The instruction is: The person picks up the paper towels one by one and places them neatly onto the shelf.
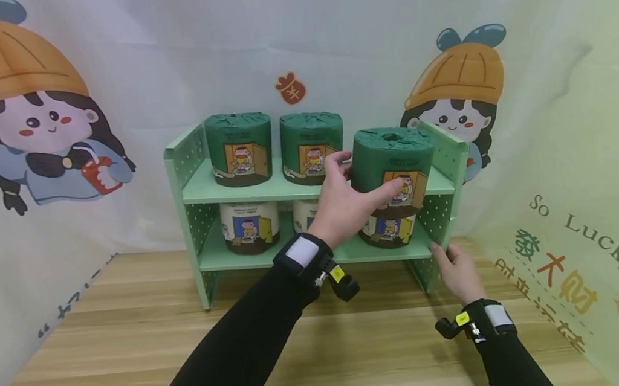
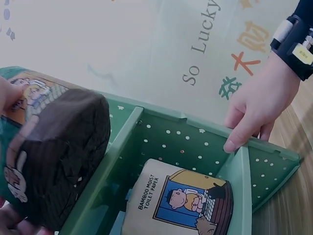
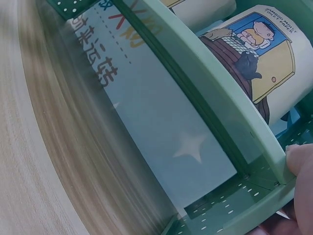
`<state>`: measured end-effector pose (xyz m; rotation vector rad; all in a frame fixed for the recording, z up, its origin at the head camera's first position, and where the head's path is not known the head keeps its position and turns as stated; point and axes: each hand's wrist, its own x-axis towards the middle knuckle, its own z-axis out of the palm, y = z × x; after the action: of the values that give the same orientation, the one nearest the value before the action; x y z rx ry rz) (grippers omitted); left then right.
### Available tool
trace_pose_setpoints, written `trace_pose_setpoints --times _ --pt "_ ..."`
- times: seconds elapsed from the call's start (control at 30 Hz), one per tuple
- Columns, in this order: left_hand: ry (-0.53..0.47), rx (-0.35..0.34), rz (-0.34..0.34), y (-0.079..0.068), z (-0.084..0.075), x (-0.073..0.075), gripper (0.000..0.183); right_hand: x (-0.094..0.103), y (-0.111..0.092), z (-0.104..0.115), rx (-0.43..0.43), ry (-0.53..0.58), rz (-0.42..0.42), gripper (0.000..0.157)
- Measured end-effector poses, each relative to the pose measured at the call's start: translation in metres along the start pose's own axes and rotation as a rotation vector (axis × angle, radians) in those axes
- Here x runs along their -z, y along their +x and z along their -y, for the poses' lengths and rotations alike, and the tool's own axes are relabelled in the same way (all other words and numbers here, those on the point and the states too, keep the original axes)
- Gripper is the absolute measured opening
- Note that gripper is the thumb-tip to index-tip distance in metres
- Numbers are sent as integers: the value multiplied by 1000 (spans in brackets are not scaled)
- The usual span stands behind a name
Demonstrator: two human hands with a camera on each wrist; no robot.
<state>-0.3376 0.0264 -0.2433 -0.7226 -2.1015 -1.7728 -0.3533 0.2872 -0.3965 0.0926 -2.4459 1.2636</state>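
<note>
My left hand (image 1: pixel 344 201) grips a green-wrapped toilet paper roll (image 1: pixel 391 161) at the upper right of a light green two-tier shelf (image 1: pixel 314 256). Tilted in the left wrist view, that roll shows its dark brown underside (image 2: pixel 73 156) beside the upper board. My right hand (image 1: pixel 460 271) holds the lower right side of the shelf, its thumb (image 3: pixel 299 157) on the front corner of the lower board. Directly below the gripped roll, a white toilet paper roll (image 2: pixel 176 200) stands on the lower tier, partly hidden in the head view.
Two more green rolls, one at the left (image 1: pixel 239 150) and one in the middle (image 1: pixel 312 147), stand on the upper tier. Below them are white rolls at the left (image 1: pixel 249 228) and middle (image 1: pixel 304 214). A wooden table (image 1: pixel 109 348) carries the shelf; printed cloth (image 1: pixel 168 65) hangs behind.
</note>
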Motion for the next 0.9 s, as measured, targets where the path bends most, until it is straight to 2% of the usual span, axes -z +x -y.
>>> trace_pose_setpoints --times 0.17,0.47,0.6,0.7,0.9 --pt "40 18 -14 2 -3 -3 95 0 0 1 0 -8 -2 47" --pt "267 64 -149 9 -9 -12 98 1 1 2 -10 -20 -5 46" --pt "284 48 -191 14 -8 -14 91 0 1 1 -14 -23 -11 45" --pt "304 26 -213 18 -5 -15 79 0 1 1 -13 -22 -13 45" --pt "413 17 -237 24 -3 -16 70 0 1 2 11 -32 -25 45"
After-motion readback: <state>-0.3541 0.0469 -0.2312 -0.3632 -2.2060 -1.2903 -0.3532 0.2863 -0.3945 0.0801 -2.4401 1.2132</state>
